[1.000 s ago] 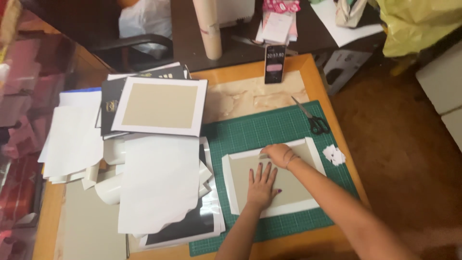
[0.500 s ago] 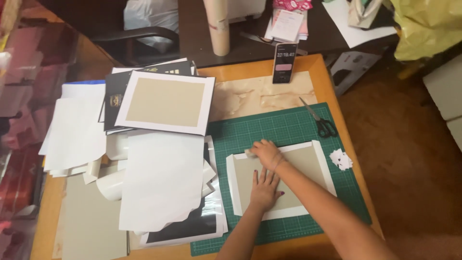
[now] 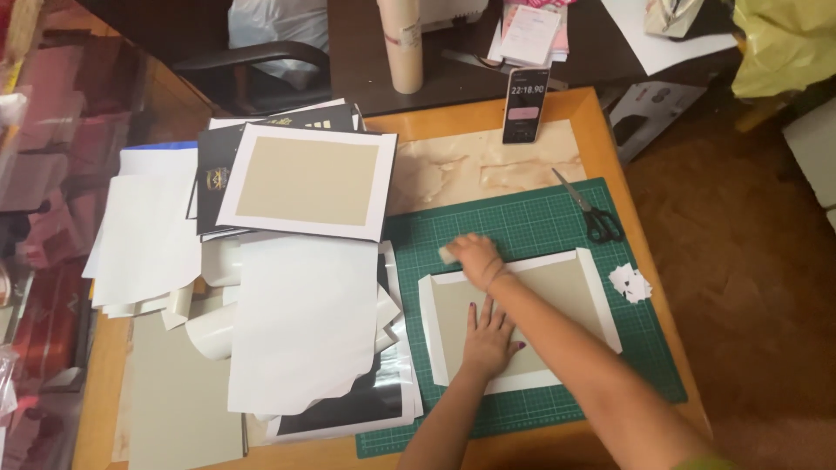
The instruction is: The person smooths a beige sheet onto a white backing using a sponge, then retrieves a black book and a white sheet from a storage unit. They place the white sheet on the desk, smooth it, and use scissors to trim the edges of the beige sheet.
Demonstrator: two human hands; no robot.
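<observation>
We see a wooden tabletop [image 3: 601, 117] carrying a green cutting mat [image 3: 522, 228] on its right half and a loose heap of white sheets [image 3: 300, 326] on its left. On the mat lies the board [image 3: 531, 300], a flat tan panel set on white paper whose edges are folded up around it. It looks stiff and light, though the paper flaps seem thin and would crease or tear if pulled; we judge it best handled by pressing on the flat middle or taking it by the rigid edges, not the flaps.

Above the heap rests a second white-bordered tan panel [image 3: 306, 181] on dark sheets. Our left hand [image 3: 488, 335] lies flat on the board, fingers spread, gripping nothing, just pinning it. Our right hand [image 3: 477, 257] sits at the board's upper left corner, its grip closed around a small pale block [image 3: 447, 254] pressed to the fold.

Black-handled scissors [image 3: 596, 213] lie near the mat's upper right, a phone [image 3: 526, 103] stands behind, and small white paper scraps [image 3: 630, 283] sit just beside the board's right edge.
</observation>
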